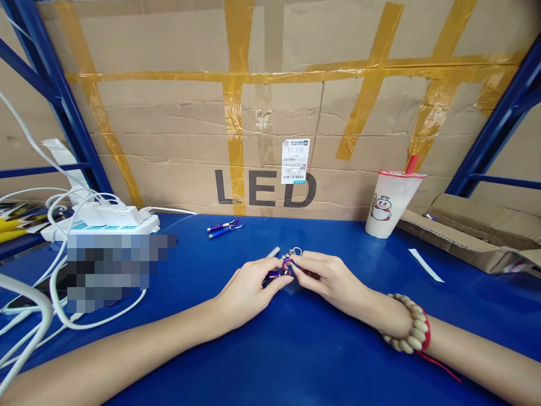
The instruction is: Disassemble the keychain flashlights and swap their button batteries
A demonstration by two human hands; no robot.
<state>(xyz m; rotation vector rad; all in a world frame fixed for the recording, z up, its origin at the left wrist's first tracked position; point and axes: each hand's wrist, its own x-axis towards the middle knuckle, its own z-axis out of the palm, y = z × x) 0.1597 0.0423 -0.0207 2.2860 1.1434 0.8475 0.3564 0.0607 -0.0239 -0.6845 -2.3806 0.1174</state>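
Both hands meet over the middle of the blue table [270, 355]. Between the fingertips of my left hand [251, 288] is a small purple metal cylinder [273, 276], partly covered by the fingers. My right hand [332, 279], with a beaded bracelet at the wrist, pinches a purple ring [288, 264] at the cylinder's end. A short silver chain with a metal ring [297, 250] shows just behind the fingertips. A pale stick-like piece [274, 252] lies beyond my left fingers. Farther back, a purple pen-like item [220, 226] and a blue one [221, 232] lie side by side.
At the left are a white power strip [114, 223], looped white cables [54, 282] and a blurred-out area. On the right stand a drink cup [391, 206], a white paper strip [426, 265] and an open cardboard tray [456, 237]. A large cardboard box [190, 129] closes off the back.
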